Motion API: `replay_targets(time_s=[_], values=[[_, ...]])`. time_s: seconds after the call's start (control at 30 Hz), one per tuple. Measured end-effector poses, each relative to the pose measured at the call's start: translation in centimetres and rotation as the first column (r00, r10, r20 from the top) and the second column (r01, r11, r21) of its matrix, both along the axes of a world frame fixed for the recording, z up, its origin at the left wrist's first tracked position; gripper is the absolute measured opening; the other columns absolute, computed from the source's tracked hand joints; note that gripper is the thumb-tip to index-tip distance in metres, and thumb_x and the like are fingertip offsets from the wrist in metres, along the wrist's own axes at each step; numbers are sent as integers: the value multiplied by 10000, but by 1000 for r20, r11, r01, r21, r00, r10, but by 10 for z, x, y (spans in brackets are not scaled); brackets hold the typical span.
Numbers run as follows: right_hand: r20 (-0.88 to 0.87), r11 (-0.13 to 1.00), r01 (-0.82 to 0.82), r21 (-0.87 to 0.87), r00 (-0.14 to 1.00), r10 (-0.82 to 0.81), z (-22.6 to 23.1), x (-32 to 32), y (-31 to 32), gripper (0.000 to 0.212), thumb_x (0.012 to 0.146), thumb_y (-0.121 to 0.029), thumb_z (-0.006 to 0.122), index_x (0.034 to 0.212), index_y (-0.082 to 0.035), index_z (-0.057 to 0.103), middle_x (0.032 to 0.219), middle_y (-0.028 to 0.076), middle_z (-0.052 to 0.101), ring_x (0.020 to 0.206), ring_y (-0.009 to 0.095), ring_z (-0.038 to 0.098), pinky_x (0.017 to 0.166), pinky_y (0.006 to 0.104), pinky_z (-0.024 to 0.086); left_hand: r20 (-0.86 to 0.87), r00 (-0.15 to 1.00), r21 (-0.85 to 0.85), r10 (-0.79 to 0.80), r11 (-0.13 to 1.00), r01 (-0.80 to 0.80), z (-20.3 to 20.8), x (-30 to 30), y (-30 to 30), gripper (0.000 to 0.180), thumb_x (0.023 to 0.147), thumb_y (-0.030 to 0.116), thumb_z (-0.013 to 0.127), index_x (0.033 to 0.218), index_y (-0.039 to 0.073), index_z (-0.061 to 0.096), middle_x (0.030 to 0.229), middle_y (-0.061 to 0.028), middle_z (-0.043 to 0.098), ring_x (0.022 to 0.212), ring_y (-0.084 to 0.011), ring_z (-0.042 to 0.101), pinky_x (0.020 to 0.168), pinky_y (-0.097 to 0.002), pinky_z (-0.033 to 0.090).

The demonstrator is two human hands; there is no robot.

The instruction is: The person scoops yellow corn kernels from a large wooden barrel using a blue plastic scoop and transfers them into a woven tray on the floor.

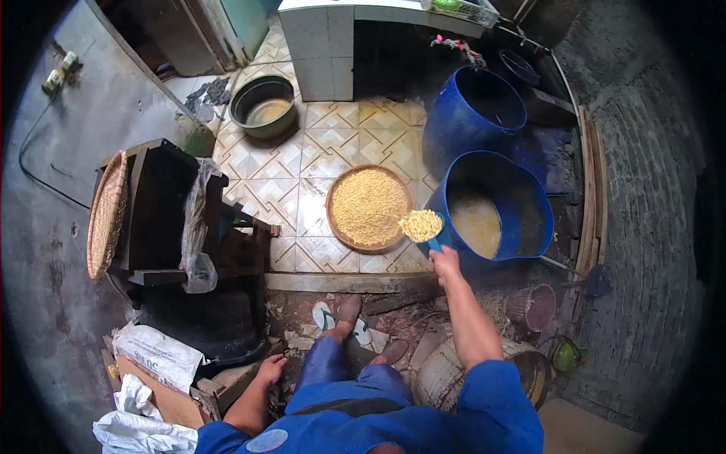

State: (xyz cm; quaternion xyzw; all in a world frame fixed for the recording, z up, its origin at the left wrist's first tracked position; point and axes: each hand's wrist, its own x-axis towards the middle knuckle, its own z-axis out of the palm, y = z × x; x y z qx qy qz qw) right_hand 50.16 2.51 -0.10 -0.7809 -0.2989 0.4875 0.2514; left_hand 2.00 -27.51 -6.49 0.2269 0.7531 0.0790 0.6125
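Observation:
In my right hand (446, 263) is the handle of a blue scoop (434, 244), my fingers closed round it. Pale yellow beans (421, 225), which look like soybeans, heap up in the scoop. It is held between a round woven tray (330, 216) and a blue plastic barrel (546, 227). More of the same beans (369, 206) fill the tray on the tiled floor. Cloudy yellowish liquid (475, 225) lies in the barrel. My left hand (271, 369) hangs low beside my leg with nothing in it, its fingers slightly apart and loosely bent.
A second blue barrel (446, 113) stands behind the first. A dark basin (262, 125) sits at the far left of the tiles. To the left is a black stand (162, 219) with a woven tray (106, 216) leaning on it. A raised tile edge (340, 284) crosses before my feet.

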Motion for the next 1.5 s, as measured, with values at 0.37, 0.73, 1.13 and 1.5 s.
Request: replay_targets(time_s=[0.37,0.73,1.13,1.5], values=[[637,871,-361,-332,596,490,27,-61,115,284,848,-160,389,1059,-33,529,1098,190,552,1039,346,518,858,436,425,9,999,-75,49,996,-48,-9,-13,1,431,824,251,557,1188,29,498,1138,-115,560,1045,-194,522,894,-280,385],[812,809,-490,-324,294,504,40,-59,136,274,849,-128,386,1114,-60,389,971,182,538,818,334,613,689,416,507,58,993,-44,107,994,-105,20,7,45,429,826,242,562,1193,30,495,1047,-59,591,908,-149,548,771,-269,435],[144,877,-74,475,990,6,33,-23,29,440,826,-87,501,1223,-96,312,872,110,521,661,194,557,514,293,441,70,997,-47,13,999,-10,9,18,49,391,846,212,531,1171,-3,503,1129,-105,561,1040,-201,513,900,-281,376],[-140,544,557,627,768,-625,104,75,-219,349,863,-126,498,1190,-89,383,748,-25,431,522,16,342,433,162,278,158,951,-71,-266,957,280,1,51,100,391,843,181,534,1171,-23,476,1012,-104,588,901,-180,552,772,-279,448]])
